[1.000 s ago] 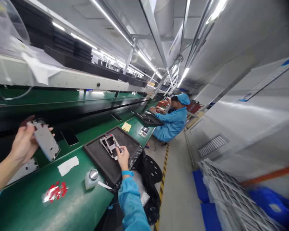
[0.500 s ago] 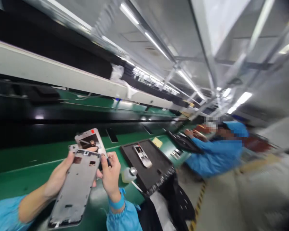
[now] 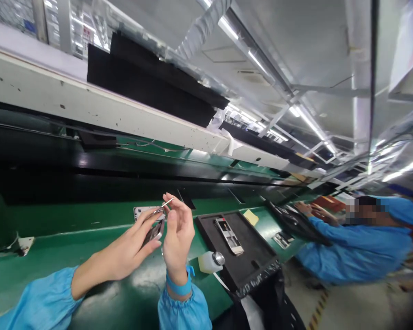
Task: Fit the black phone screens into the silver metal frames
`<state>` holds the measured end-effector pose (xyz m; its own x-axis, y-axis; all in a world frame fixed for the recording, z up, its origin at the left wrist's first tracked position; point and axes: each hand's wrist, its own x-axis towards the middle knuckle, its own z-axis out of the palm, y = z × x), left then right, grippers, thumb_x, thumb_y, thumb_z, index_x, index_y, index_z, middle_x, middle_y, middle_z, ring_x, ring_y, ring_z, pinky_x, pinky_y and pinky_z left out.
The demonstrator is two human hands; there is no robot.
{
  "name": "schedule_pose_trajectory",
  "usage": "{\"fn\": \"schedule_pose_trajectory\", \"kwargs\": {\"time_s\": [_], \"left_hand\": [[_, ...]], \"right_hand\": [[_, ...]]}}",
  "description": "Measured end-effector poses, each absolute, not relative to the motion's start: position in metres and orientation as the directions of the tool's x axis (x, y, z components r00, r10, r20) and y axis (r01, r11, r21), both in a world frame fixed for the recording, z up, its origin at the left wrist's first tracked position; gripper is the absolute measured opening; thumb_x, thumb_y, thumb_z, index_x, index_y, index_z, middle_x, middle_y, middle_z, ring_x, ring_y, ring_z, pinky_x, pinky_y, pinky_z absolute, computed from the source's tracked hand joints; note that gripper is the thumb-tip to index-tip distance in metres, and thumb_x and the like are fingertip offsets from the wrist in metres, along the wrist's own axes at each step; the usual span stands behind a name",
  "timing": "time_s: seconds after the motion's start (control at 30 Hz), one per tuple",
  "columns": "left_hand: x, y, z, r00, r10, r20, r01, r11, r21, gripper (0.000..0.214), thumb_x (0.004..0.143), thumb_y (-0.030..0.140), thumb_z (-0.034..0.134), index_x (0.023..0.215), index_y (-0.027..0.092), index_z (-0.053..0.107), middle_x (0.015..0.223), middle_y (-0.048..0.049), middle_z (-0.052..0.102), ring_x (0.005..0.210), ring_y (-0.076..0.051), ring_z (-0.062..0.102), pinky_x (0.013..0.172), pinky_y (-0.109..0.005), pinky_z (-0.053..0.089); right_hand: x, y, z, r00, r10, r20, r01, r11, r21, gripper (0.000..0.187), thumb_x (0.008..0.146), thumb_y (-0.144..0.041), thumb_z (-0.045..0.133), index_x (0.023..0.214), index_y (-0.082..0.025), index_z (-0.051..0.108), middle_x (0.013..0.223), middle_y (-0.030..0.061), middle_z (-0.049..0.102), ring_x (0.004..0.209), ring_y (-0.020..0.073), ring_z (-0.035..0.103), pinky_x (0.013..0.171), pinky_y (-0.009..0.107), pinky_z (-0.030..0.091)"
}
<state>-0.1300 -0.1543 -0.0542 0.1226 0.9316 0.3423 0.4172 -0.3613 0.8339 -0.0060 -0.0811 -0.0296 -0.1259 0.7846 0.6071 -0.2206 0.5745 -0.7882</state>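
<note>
My left hand (image 3: 132, 250) is closed on the phone frames (image 3: 153, 231), now held edge-on over the green bench (image 3: 55, 238). My right hand (image 3: 177, 236) is raised beside it, fingers pinched on a thin white strip (image 3: 168, 202) at the frames' top end. Both sleeves are blue, with a blue wrist strap (image 3: 179, 288) on the right. A black tray (image 3: 239, 250) to the right carries one more phone frame (image 3: 229, 234).
A white dispenser bottle (image 3: 209, 262) stands next to the tray. A loose frame (image 3: 141, 211) lies flat behind my hands. A co-worker in blue (image 3: 351, 250) sits at the bench on the right. A black conveyor (image 3: 124, 183) runs behind, under a white shelf (image 3: 89, 110).
The frames have turned from face-on to edge-on in my left hand. My right hand has shifted up and now pinches a thin strip. The view has swung left and upward.
</note>
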Motion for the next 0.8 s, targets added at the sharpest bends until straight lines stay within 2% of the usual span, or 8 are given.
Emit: {"fn": "schedule_pose_trajectory", "kwargs": {"time_s": [0.07, 0.13, 0.33, 0.5, 0.6, 0.7, 0.77, 0.8], "left_hand": [[-0.129, -0.153, -0.054, 0.169, 0.923, 0.345, 0.486, -0.382, 0.786, 0.07, 0.11, 0.055, 0.039, 0.168, 0.016, 0.031, 0.176, -0.0206, 0.018, 0.163, -0.036, 0.025, 0.133, -0.056, 0.027], [-0.126, -0.153, -0.053, 0.203, 0.909, 0.364, 0.501, -0.415, 0.759, 0.069, 0.111, 0.055, 0.036, 0.165, 0.013, 0.034, 0.174, -0.0227, 0.021, 0.161, -0.036, 0.029, 0.133, -0.053, 0.03], [-0.116, -0.152, -0.051, 0.197, 0.927, 0.32, 0.508, -0.376, 0.775, 0.067, 0.111, 0.055, 0.037, 0.165, 0.015, 0.034, 0.174, -0.0202, 0.024, 0.158, -0.038, 0.037, 0.129, -0.053, 0.038], [-0.111, -0.155, -0.054, 0.201, 0.924, 0.325, 0.517, -0.382, 0.766, 0.066, 0.11, 0.05, 0.043, 0.167, 0.019, 0.032, 0.174, -0.0177, 0.027, 0.157, -0.036, 0.038, 0.129, -0.049, 0.038], [-0.114, -0.15, -0.057, 0.161, 0.932, 0.326, 0.505, -0.362, 0.784, 0.06, 0.109, 0.051, 0.045, 0.162, 0.022, 0.044, 0.173, -0.0157, 0.03, 0.157, -0.036, 0.039, 0.128, -0.051, 0.038], [-0.123, -0.14, -0.061, -0.033, 0.95, 0.312, 0.397, -0.274, 0.876, 0.062, 0.107, 0.059, 0.046, 0.159, 0.025, 0.05, 0.168, -0.0149, 0.041, 0.143, -0.037, 0.055, 0.118, -0.052, 0.049], [-0.13, -0.134, -0.062, -0.151, 0.963, 0.221, 0.211, -0.187, 0.959, 0.07, 0.104, 0.067, 0.048, 0.159, 0.024, 0.05, 0.151, -0.0178, 0.059, 0.117, -0.033, 0.071, 0.1, -0.049, 0.06], [-0.133, -0.131, -0.062, -0.172, 0.973, 0.155, 0.084, -0.142, 0.986, 0.076, 0.102, 0.07, 0.049, 0.16, 0.022, 0.048, 0.136, -0.0183, 0.069, 0.102, -0.031, 0.074, 0.09, -0.046, 0.063]], "right_hand": [[-0.006, -0.079, -0.029, -0.059, 0.787, 0.614, -0.208, 0.592, -0.779, 0.021, 0.105, -0.041, 0.061, 0.099, -0.021, 0.063, 0.114, 0.0089, 0.071, 0.109, 0.0215, 0.072, 0.099, 0.042, 0.059], [-0.002, -0.075, -0.031, -0.033, 0.766, 0.643, -0.174, 0.629, -0.758, 0.025, 0.104, -0.039, 0.062, 0.087, -0.021, 0.059, 0.106, 0.0066, 0.067, 0.101, 0.0197, 0.071, 0.093, 0.039, 0.059], [0.012, -0.06, -0.045, -0.089, 0.725, 0.683, -0.173, 0.664, -0.728, 0.019, 0.103, -0.039, 0.063, 0.103, -0.025, 0.05, 0.107, 0.0061, 0.067, 0.097, 0.0207, 0.074, 0.09, 0.043, 0.061], [0.023, -0.061, -0.041, -0.127, 0.687, 0.715, -0.179, 0.693, -0.698, 0.016, 0.107, -0.032, 0.055, 0.093, -0.025, 0.053, 0.098, 0.0037, 0.065, 0.092, 0.0191, 0.071, 0.083, 0.04, 0.06], [0.046, -0.054, -0.048, -0.193, 0.67, 0.717, -0.18, 0.694, -0.697, 0.019, 0.106, -0.034, 0.057, 0.09, -0.024, 0.055, 0.112, 0.007, 0.067, 0.107, 0.0226, 0.07, 0.093, 0.044, 0.058], [0.082, -0.036, -0.082, -0.424, 0.739, 0.523, 0.06, 0.599, -0.799, 0.022, 0.102, -0.04, 0.062, 0.088, -0.024, 0.061, 0.137, 0.0117, 0.063, 0.132, 0.0287, 0.06, 0.106, 0.05, 0.053], [0.105, -0.021, -0.116, -0.5, 0.819, 0.282, 0.346, 0.487, -0.802, 0.03, 0.099, -0.048, 0.061, 0.082, -0.023, 0.063, 0.131, 0.0126, 0.064, 0.132, 0.0293, 0.06, 0.105, 0.047, 0.053], [0.114, -0.015, -0.133, -0.493, 0.843, 0.215, 0.421, 0.447, -0.79, 0.033, 0.097, -0.05, 0.061, 0.078, -0.023, 0.064, 0.123, 0.0139, 0.066, 0.127, 0.031, 0.062, 0.101, 0.047, 0.054]]}}
